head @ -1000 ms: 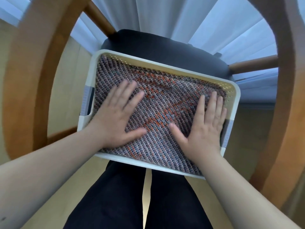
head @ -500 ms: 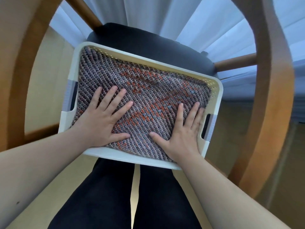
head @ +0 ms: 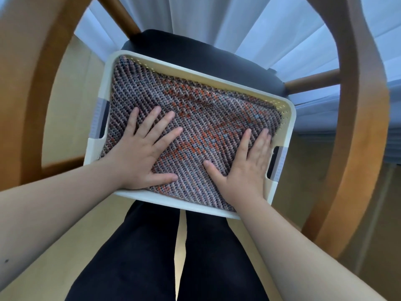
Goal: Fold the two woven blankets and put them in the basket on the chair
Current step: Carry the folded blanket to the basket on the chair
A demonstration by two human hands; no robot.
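The folded woven blanket (head: pixel 201 118) filled the white basket (head: pixel 288 118) on the chair's dark seat (head: pixel 195 53). Both hands lay flat on its near half, fingers straight and spread: left hand (head: pixel 145 153) toward the left handle, right hand (head: pixel 247 166) just beside the right handle.

The blanket (head: pixel 208 118) is coarse woven cloth — ribbed, matt yarn. The basket (head: pixel 217 78) looks like smooth cream plastic, its inner wall perforated, with ridged grey grips (head: pixel 280 162). The chair (head: pixel 364 118) frame is smooth, satin-finished wood; its seat (head: pixel 195 53) is dark matt fabric — behind, a thin pale curtain (head: pixel 227 20).
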